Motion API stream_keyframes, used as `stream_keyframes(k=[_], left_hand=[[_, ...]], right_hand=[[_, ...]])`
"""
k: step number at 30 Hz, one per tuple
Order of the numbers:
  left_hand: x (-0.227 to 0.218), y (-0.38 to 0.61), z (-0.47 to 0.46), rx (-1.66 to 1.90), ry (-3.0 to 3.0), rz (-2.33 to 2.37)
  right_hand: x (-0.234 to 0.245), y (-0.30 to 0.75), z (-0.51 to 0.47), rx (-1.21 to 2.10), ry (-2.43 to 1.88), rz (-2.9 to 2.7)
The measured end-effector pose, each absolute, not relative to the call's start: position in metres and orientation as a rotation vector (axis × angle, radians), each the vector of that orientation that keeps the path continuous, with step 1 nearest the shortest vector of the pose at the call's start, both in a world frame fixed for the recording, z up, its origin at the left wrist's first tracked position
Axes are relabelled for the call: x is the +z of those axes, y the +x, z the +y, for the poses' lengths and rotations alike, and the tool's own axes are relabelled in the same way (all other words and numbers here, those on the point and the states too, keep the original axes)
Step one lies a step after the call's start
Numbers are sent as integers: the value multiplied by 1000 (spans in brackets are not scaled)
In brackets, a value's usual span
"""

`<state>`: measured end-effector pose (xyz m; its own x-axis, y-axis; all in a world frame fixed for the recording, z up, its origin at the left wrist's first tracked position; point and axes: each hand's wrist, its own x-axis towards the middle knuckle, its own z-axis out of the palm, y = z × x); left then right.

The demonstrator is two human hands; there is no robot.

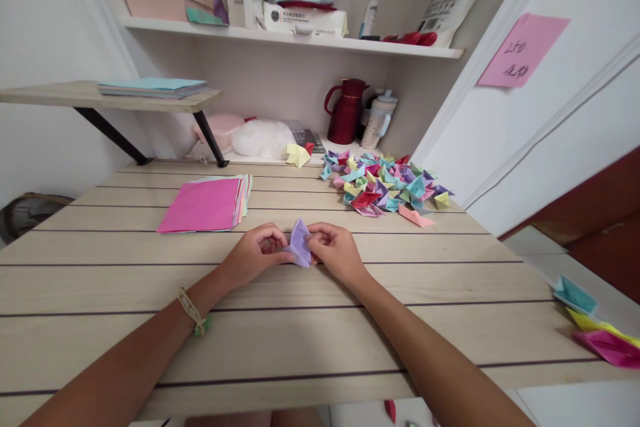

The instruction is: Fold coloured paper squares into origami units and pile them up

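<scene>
A small folded piece of purple paper stands just above the wooden table, pinched from both sides. My left hand grips its left edge with curled fingers. My right hand holds its right edge, fingers closed on the fold. A stack of flat coloured paper sheets, pink on top, lies behind my left hand. A pile of several folded paper shapes in mixed colours lies behind my right hand, to the right.
A lone yellow folded shape sits at the table's back edge. A red jug and a pale cup stand at the back. Shelves hang above. More folded shapes lie off the table's right edge.
</scene>
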<state>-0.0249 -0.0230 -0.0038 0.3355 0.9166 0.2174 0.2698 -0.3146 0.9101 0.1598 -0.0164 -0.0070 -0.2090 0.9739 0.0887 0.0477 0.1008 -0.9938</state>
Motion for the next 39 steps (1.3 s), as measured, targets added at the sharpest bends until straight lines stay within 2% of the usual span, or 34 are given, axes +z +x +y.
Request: stream_keyframes(k=[8,12,15,21,30,35,39], left_hand=[[1,-34,-26,885,2303,1196],[2,-37,-28,708,2668,1033],[2,-37,-28,702,2781,934],[1,-33,-28,846,2591,1018],[2,-24,-30,999,2170,1213],[-6,-21,-28,1225,1721,1155],[-4,-23,-24,1196,1553,1053]], right_hand=[[-9,162,-16,1344,-1117,-1549],[-8,161,-17,1354,-1138,-1595],[-8,160,-18,1343,-1140,-1587],[-6,161,-18,1274,-1067,-1548],[-11,160,-22,946,-1019,-1702],[-13,158,-21,1064,-953,-1630],[-11,160,-20,1111,-940,-1567]])
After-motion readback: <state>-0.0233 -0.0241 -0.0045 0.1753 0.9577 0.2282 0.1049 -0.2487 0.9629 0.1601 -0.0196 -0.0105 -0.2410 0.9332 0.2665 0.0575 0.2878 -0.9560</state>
